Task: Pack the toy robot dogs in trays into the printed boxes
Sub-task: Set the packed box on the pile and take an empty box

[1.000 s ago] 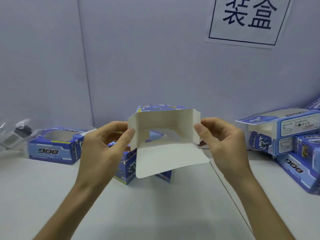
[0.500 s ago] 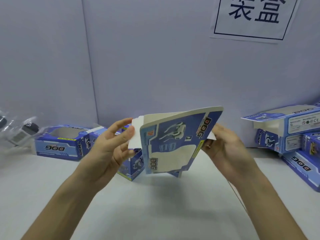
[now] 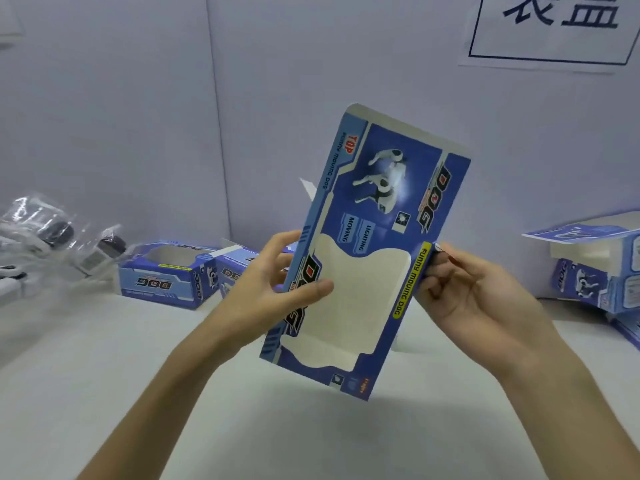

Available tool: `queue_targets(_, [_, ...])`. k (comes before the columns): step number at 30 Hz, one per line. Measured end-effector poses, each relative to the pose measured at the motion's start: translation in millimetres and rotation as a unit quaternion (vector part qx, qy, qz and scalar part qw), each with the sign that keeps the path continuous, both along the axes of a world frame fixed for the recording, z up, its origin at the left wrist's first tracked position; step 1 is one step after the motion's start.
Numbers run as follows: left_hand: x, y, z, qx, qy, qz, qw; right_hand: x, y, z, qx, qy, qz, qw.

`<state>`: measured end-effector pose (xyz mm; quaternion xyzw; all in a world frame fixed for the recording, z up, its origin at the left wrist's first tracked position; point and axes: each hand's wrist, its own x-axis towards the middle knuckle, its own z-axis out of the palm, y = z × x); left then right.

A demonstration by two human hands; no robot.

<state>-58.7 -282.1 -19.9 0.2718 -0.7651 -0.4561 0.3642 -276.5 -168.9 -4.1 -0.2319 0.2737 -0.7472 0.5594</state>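
A flattened blue printed box (image 3: 374, 202) with a dog picture and a cut-out window is held upright and tilted above the table, printed side toward me. My left hand (image 3: 273, 289) grips its left edge, thumb on the front. My right hand (image 3: 474, 289) holds its right edge with curled fingers. Toy robot dogs in clear trays (image 3: 38, 244) lie at the far left.
Erected printed boxes (image 3: 166, 275) stand at the back left, partly behind my left hand. More boxes (image 3: 595, 268) are stacked at the right edge. A white table (image 3: 311, 434) lies below, grey partition walls and a paper sign (image 3: 554, 29) behind.
The box has turned from its white inner side to its printed face and swung upright, rising between my hands. The view has shifted right and down.
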Motion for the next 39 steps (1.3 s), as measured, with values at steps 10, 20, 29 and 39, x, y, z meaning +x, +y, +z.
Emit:
queue_targets(10, [31, -6, 9, 0.115, 0.069, -0.001, 0.991, 33, -24, -35, -0.060, 0.230, 0.125, 0.963])
queue_targets(20, [46, -14, 16, -0.021, 0.072, 0.139, 0.987, 71, -36, -57, -0.062, 0.239, -0.002, 0.969])
queue_targets(29, [59, -13, 31, -0.015, -0.052, 0.072, 0.996, 100, -39, -54, -0.060, 0.294, -0.059, 0.952])
queue_targets(39, [84, -50, 26, 0.064, 0.003, 0.019, 0.998, 140, -63, -46, -0.079, 0.337, -0.056, 0.937])
